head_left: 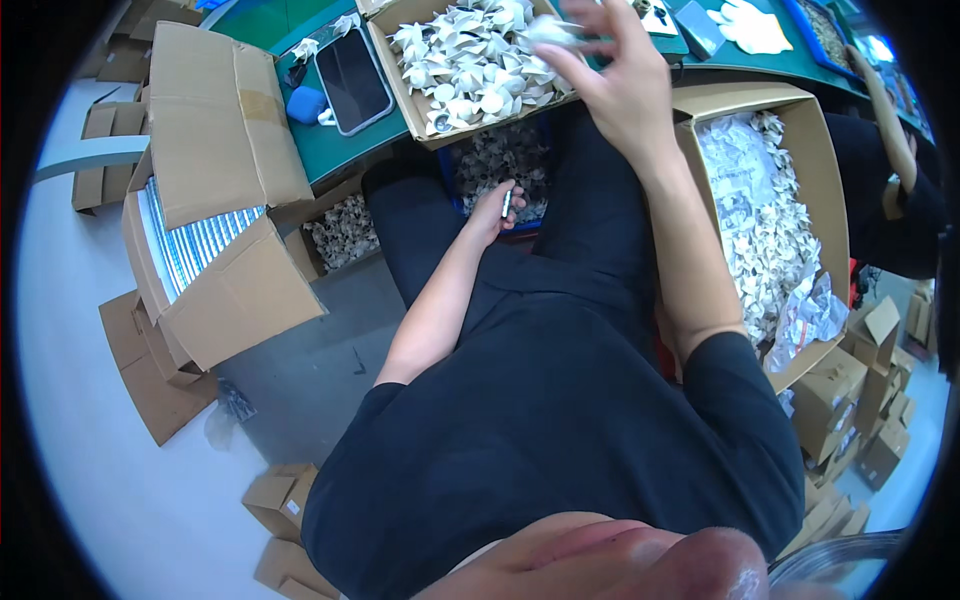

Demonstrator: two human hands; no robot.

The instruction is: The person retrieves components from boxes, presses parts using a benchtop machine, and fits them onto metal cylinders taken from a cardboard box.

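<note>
Right hand [620,85] pinches white packet [552,32] over far box [400,75] — loose hold, may drop. Left hand [495,210] clasps small cylinder [507,204] — could slip.

Desk [350,150] green; boxes [215,130] brown cardboard; parts [470,60] white; phone [352,80] black, silver edge; pouch [305,104] blue; shirt [560,400] black; floor [90,400] pale grey.

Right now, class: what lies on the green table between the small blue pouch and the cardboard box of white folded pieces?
In the head view, a dark phone lies face up between the blue pouch and the box on the green table.
</note>
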